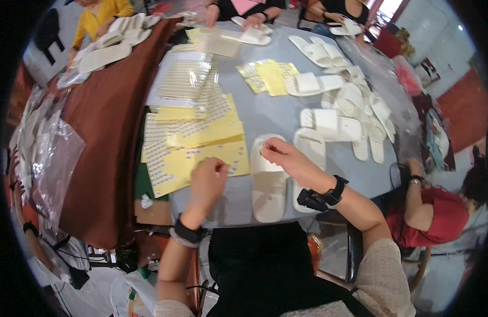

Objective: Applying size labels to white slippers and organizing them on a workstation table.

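Note:
My left hand point(208, 182) is over the lower right corner of a yellow label sheet point(172, 168), fingers curled together; whatever they may hold is hidden. My right hand point(284, 157) is above the toe end of a white slipper point(268, 198), its thumb and fingertips pinched. Anything in that pinch is too small to make out. The slipper lies sole down, toe end away from me. Beside it, a second white slipper point(311, 141) is partly hidden under my right wrist. Small labels dot the yellow sheet near my left hand.
More label sheets point(201, 113) overlap at left; a clear-wrapped stack point(183, 79) lies behind. Several white slippers point(333, 125) are piled at right. A brown-covered table point(104, 153) adjoins on the left. People sit across the table, and a person in red point(439, 216) is at right.

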`<control>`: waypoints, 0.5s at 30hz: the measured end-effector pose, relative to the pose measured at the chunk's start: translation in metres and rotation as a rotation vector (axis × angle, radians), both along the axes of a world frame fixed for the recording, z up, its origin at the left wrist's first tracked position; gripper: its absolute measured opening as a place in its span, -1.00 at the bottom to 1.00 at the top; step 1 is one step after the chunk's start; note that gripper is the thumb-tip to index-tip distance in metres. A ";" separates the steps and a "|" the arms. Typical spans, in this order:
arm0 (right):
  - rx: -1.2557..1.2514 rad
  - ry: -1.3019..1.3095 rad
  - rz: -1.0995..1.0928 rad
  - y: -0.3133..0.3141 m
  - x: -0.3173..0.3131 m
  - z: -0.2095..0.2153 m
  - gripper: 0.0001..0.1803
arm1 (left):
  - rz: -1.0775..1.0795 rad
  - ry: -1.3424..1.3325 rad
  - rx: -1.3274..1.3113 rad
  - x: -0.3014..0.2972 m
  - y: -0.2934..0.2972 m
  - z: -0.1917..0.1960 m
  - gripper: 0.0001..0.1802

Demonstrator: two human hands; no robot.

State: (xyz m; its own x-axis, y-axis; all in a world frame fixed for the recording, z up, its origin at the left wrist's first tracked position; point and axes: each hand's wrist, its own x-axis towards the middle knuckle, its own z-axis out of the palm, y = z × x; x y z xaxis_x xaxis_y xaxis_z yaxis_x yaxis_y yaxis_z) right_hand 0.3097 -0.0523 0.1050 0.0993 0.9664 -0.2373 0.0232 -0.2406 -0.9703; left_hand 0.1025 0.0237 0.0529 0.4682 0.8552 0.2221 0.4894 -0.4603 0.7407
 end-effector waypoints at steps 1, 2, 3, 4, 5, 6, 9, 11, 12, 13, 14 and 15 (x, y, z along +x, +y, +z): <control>0.019 -0.150 0.099 -0.014 0.015 0.002 -0.78 | -0.008 0.118 0.039 -0.001 0.005 -0.003 -0.87; -0.001 -0.255 0.182 -0.029 0.029 0.003 -0.79 | -0.025 0.220 0.052 0.000 0.011 -0.007 -0.86; -0.049 -0.265 0.152 -0.045 0.042 0.002 -0.79 | -0.054 0.188 0.069 0.002 0.015 -0.011 -0.86; -0.047 -0.384 0.246 -0.061 0.052 0.000 -0.81 | -0.054 0.240 0.114 0.005 0.020 -0.014 -0.85; -0.021 -0.486 0.346 -0.076 0.061 -0.004 -0.83 | -0.050 0.284 0.178 0.007 0.024 -0.017 -0.84; -0.045 -0.502 0.339 -0.088 0.067 -0.010 -0.83 | -0.055 0.292 0.162 0.010 0.027 -0.019 -0.84; -0.048 -0.777 0.371 -0.112 0.071 -0.029 -0.87 | -0.068 0.456 0.182 0.017 0.034 -0.024 -0.86; -0.014 -0.851 0.245 -0.118 0.072 -0.039 -0.90 | -0.092 0.499 0.252 0.019 0.036 -0.028 -0.83; -0.010 -0.847 0.247 -0.118 0.072 -0.042 -0.90 | -0.089 0.503 0.254 0.020 0.037 -0.030 -0.83; 0.036 -0.907 0.250 -0.117 0.072 -0.046 -0.91 | -0.078 0.511 0.270 0.021 0.037 -0.032 -0.82; 0.081 -0.965 0.251 -0.116 0.071 -0.048 -0.91 | -0.069 0.519 0.288 0.021 0.038 -0.034 -0.81; 0.082 -0.961 0.247 -0.115 0.070 -0.051 -0.91 | -0.071 0.523 0.290 0.022 0.040 -0.036 -0.81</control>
State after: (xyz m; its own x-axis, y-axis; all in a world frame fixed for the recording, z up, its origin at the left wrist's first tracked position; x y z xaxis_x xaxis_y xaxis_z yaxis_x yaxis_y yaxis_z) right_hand 0.3793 -0.1677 0.0544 0.0077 0.9956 -0.0930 0.8484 -0.0557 -0.5263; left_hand 0.1246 0.0635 0.0174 0.6324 0.7566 0.1664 0.7154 -0.6528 0.2492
